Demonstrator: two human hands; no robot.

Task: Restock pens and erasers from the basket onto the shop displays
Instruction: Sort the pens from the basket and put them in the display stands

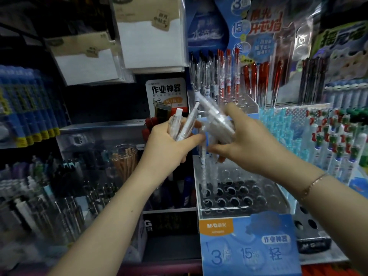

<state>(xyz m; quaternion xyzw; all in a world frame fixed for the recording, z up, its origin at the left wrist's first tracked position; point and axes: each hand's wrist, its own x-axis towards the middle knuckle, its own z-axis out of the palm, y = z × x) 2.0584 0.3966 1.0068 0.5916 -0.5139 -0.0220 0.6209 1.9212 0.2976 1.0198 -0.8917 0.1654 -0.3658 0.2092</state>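
Left hand grips a bunch of white pens | right hand pinches blurred clear pens above clear holed rack | basket unseen | risk: loose fan slips, pens miss holes, knock the two standing pens.

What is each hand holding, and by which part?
The left hand grips a bunch of white pens around their lower barrels. The right hand holds blurred clear pens around mid-barrel.

Clear white pens bunched upright, above holed display.
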